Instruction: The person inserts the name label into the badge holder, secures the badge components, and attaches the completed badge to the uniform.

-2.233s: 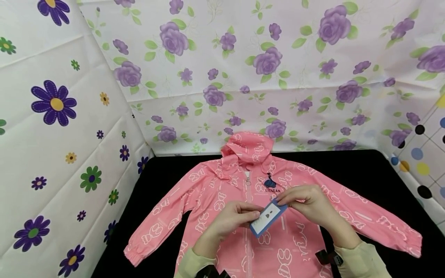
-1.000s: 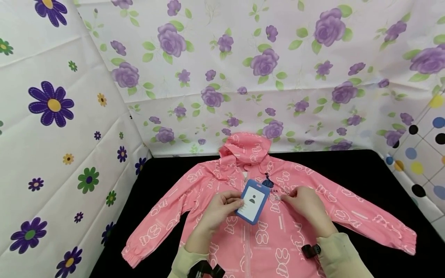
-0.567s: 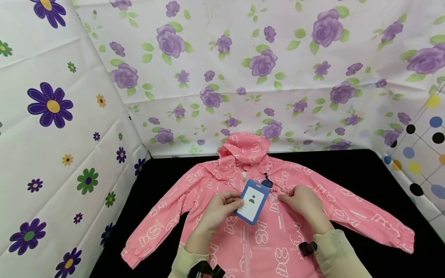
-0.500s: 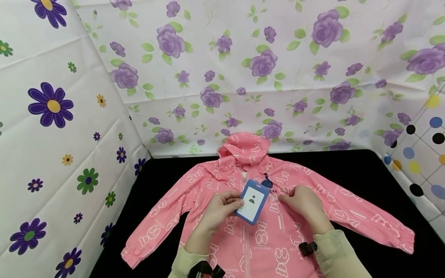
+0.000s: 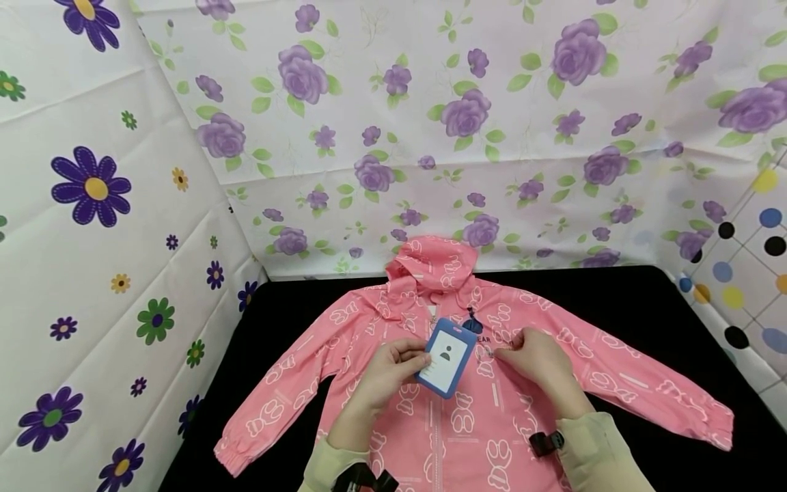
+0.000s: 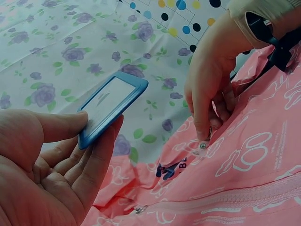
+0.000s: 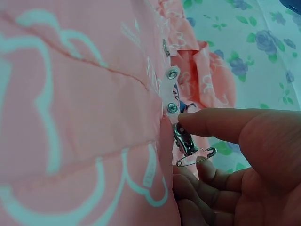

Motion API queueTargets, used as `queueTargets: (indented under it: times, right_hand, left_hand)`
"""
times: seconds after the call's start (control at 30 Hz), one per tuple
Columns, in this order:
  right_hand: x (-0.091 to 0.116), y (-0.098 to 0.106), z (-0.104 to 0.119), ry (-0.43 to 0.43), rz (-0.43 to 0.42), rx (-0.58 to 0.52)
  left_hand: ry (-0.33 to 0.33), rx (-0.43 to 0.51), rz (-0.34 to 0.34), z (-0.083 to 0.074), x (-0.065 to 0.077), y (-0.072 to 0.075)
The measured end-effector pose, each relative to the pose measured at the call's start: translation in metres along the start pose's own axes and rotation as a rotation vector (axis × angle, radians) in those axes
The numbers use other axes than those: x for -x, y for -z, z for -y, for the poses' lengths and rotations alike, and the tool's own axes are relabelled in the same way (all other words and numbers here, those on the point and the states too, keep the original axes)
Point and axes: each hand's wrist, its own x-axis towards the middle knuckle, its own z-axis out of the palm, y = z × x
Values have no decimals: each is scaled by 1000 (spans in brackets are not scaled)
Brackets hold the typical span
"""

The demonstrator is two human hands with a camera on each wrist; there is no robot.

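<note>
My left hand (image 5: 390,369) pinches a blue badge holder (image 5: 447,361) by its lower left edge, thumb on its white card. The holder tilts above the front of a pink hooded jacket (image 5: 473,437). At the jacket's chest, beside dark lettering, is my right hand (image 5: 541,359). In the right wrist view its thumb and curled fingers hold a metal badge clip (image 7: 184,141) with a safety pin (image 7: 211,151) dangling from it. A clear strap (image 7: 174,89) with snap studs runs up from the clip, against the pink cloth.
The jacket lies spread on a black tabletop (image 5: 615,294), sleeves out to both sides and hood (image 5: 436,263) at the back. A flowered sheet (image 5: 393,137) hangs behind, with other patterned sheets at left and right.
Earlier both hands held the badge holder, tilted low. My right hand has since left it for the jacket's chest; the left has turned the holder more upright. Over the last second, both stay nearly still.
</note>
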Motion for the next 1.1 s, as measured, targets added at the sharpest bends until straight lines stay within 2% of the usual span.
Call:
queueTargets:
  times: [0.37, 0.7, 0.93, 1.1]
  right_hand:
    - [0, -2, -17, 110, 9, -107]
    - [4, 3, -16, 115, 28, -226]
    - [8, 13, -4, 118, 83, -467]
    - [11, 19, 3, 163, 97, -574]
  left_hand:
    - [1, 7, 7, 3, 0, -1]
    - [8, -8, 34, 4, -1, 0]
    - [19, 3, 47, 7, -2, -2]
    - [15, -10, 55, 8, -3, -5]
